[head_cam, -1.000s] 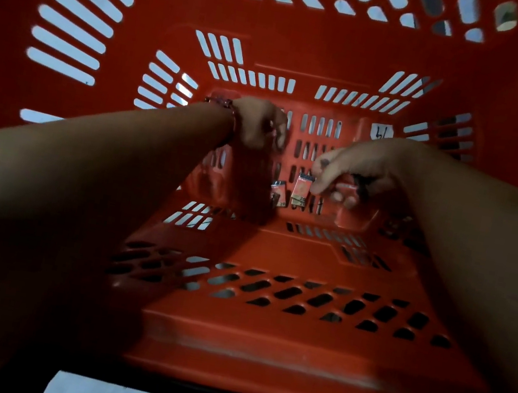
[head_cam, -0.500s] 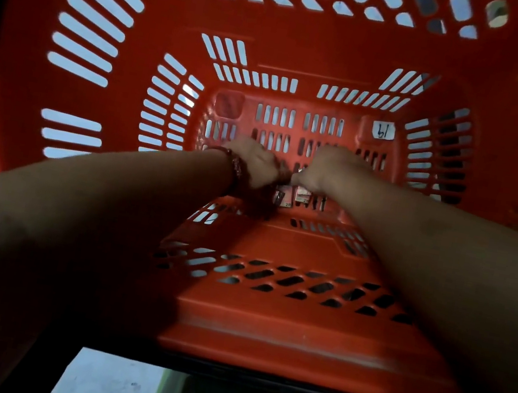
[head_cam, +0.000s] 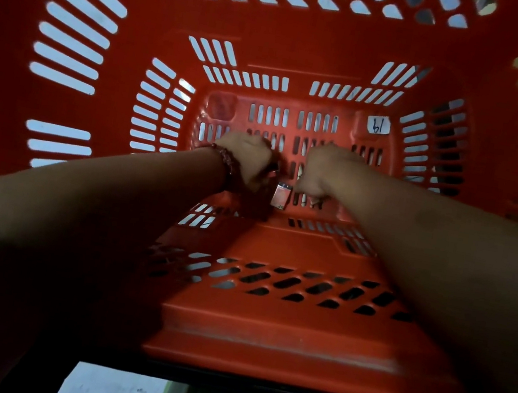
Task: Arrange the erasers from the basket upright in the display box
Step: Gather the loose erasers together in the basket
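Both my arms reach deep into the red slotted basket (head_cam: 278,337). One small eraser (head_cam: 281,196) in a red and white sleeve sits on the basket floor between my hands. My left hand (head_cam: 250,160), with a bead bracelet on its wrist, is curled into a fist just left of that eraser, and a small reddish piece shows at its fingers. My right hand (head_cam: 326,173) is curled too, its fingertips touching the eraser's upper right corner. Whether it grips the eraser is hidden. The display box is out of view.
A white label (head_cam: 378,125) marked with a number sticks to the basket floor at the far right. The tall slotted walls close in on all sides. A pale floor (head_cam: 109,387) shows below the near rim.
Both hands have come together at the middle of the basket floor. Two erasers lay there a second ago and only one shows now. The view has shifted slightly.
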`<state>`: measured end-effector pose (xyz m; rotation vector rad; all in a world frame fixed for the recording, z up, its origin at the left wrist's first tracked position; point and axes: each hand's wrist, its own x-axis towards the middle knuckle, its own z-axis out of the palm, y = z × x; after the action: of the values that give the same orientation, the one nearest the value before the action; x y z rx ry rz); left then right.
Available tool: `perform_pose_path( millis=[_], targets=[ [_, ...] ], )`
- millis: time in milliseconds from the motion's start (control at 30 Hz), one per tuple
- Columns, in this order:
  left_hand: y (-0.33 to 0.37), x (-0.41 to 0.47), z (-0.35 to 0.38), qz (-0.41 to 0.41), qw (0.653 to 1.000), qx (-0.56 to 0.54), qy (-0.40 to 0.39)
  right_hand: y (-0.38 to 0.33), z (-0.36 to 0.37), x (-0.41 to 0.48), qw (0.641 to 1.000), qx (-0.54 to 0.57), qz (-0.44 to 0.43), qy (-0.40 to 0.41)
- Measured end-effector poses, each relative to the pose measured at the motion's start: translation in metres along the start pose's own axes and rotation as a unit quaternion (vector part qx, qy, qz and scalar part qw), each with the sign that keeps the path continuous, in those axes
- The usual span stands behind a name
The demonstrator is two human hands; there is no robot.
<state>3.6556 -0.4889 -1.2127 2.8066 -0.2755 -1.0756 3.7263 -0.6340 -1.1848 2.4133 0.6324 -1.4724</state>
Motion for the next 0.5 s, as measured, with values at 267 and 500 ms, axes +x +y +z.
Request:
perform_pose_path(
  millis=[267,500],
  targets=[
    [0.018,-0.006,-0.019,0.158,0.984,0.071,-0.053,0.022,-0.013,0.008,0.996,-0.009,-0.084,0.011],
    [0.044,0.012,-0.015,0.123,0.979,0.15,-0.069,0.032,-0.014,0.018,0.994,0.019,-0.108,0.003]
  ],
)
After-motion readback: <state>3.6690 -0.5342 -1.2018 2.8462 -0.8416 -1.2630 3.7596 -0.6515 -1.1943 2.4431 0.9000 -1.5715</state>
